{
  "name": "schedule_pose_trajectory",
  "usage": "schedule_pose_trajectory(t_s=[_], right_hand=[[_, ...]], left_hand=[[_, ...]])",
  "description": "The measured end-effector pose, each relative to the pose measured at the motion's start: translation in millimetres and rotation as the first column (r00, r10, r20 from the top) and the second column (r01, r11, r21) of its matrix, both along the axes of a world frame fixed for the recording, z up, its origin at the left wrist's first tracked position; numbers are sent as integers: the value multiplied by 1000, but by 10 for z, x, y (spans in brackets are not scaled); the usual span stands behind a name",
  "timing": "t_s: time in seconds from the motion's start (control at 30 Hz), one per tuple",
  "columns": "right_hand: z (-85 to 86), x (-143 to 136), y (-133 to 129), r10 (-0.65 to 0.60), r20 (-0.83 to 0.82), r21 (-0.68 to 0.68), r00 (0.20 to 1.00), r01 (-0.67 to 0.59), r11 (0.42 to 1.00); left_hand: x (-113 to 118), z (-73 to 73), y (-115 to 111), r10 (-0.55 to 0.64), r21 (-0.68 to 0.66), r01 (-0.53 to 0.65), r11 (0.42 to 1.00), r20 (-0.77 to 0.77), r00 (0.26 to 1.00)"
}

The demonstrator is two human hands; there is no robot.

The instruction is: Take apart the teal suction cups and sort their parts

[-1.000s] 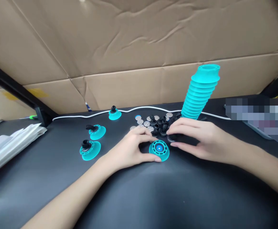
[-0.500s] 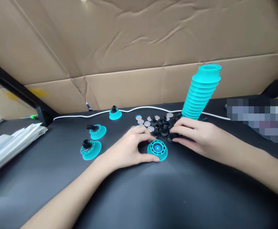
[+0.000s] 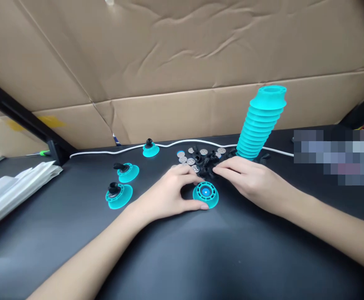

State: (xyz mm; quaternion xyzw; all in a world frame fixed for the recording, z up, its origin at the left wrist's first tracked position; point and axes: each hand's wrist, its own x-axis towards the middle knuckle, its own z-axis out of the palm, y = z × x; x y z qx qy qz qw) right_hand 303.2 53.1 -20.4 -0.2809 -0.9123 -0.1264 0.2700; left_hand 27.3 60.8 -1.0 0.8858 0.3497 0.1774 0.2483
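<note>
A turquoise ring-shaped cone [image 3: 206, 195] with a blue disc in its middle sits on the dark table. My left hand [image 3: 177, 189] grips it from the left, thumb at the near edge and fingers at the far edge. Just right of it, my right hand [image 3: 250, 177] has its fingertips pinched at the edge of a pile of black knobs [image 3: 205, 160]; what lies between the fingertips is too small to make out. Silver discs [image 3: 190, 161] are scattered at the pile's left and far sides.
A tall leaning stack of turquoise cones [image 3: 258, 123] stands behind my right hand. Three cones with black knobs [image 3: 119, 196] sit at the left. A white cable [image 3: 188, 141] runs along the back, before cardboard [image 3: 182, 62]. White packets [image 3: 19, 187] lie far left.
My right hand has moved left and slightly up into the pile, its fingers closer together. Some black knobs and discs have shifted. My left hand stays on the cone.
</note>
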Motion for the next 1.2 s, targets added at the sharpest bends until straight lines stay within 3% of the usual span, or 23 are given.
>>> schedule_pose_trajectory(t_s=[0.17,0.33,0.4,0.5,0.57,0.6,0.63,0.73,0.83,0.97,1.2], right_hand=[[87,-31,-51,13,-165,-59,986,-23,998],[174,-97,-183,-41,-299,-319,953,-59,946],[194,-119,-216,-95,-293,-483,951,-61,873],[201,-131,-216,-152,-313,-747,938,-145,649],[192,-117,-185,-167,-355,-824,920,-223,521],[185,-102,-163,-153,-373,-825,915,-251,507],[176,-81,-139,-111,-380,-806,918,-269,527],[142,-2,-79,106,-317,-683,942,-305,664],[105,55,-64,241,-217,-590,946,-324,740],[69,59,-93,241,-90,-540,966,-251,803],[43,16,-134,184,-1,-550,983,-154,821]], left_hand=[[-5,2,-1,-17,55,15,998,27,999],[-24,-28,4,-57,175,29,984,155,986],[-34,-43,2,-106,245,57,968,194,975],[-36,-36,-18,-177,339,114,934,163,970],[-36,-6,-38,-181,350,133,927,107,978],[-38,15,-48,-178,333,140,933,86,980],[-41,36,-56,-175,302,146,942,72,982],[-59,80,-61,-207,214,192,958,51,977],[-61,62,-44,-251,240,243,940,4,968],[-31,-19,-30,-256,249,247,936,4,967],[-9,-43,-68,-227,291,233,928,-56,972]])
